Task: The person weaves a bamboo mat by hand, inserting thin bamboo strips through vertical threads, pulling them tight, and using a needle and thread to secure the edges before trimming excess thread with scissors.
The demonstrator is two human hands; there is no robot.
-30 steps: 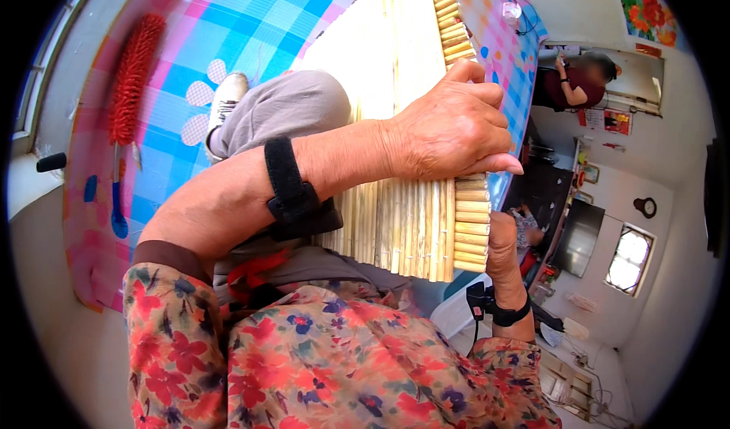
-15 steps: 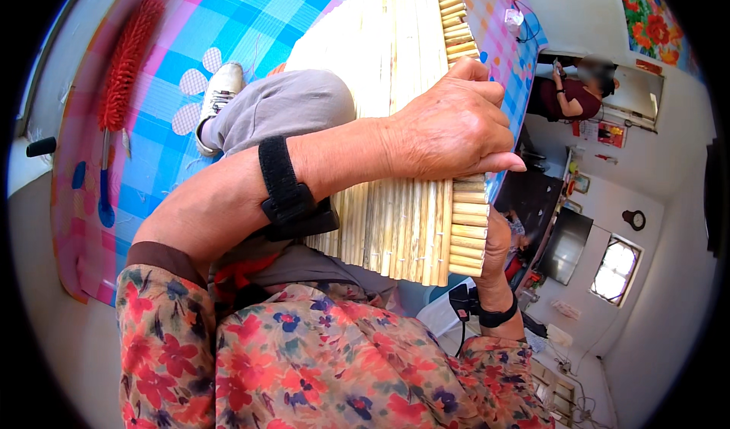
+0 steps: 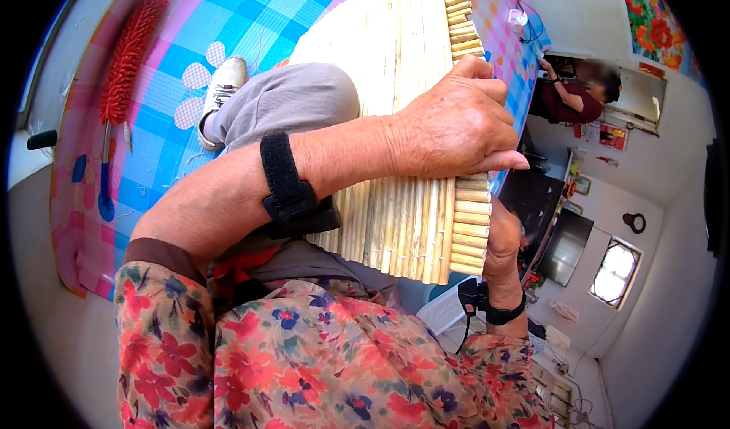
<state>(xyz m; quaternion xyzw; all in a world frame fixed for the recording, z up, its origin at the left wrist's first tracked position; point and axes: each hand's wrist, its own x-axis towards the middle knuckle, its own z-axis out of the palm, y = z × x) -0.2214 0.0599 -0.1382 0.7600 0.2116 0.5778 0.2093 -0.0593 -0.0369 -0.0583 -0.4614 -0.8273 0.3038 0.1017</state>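
Note:
A mat of pale yellow reeds (image 3: 403, 224), bound side by side with thread, lies tilted over my lap and bent knee. Along its right side runs a layer of short cut stalk ends (image 3: 470, 235). My left hand (image 3: 460, 121) lies across that edge, fingers curled over it and thumb stretched to the right; its fingertips are hidden. Just past the mat's lower right corner is my right hand (image 3: 502, 235), mostly behind the edge, with its fingers out of sight. Black straps circle both wrists.
A red fluffy duster (image 3: 129, 56) with a blue handle lies at the left on the checked sheet (image 3: 281, 11). My shoe (image 3: 224, 91) rests on this sheet. At the far right, a person in a dark red top (image 3: 578, 102) is beside the bed. A white container (image 3: 449, 303) stands below the mat.
My right wrist has shifted slightly to the right. My left hand keeps its grip on the mat's edge, nearly still. The person in the background has stretched a hand out toward the bed.

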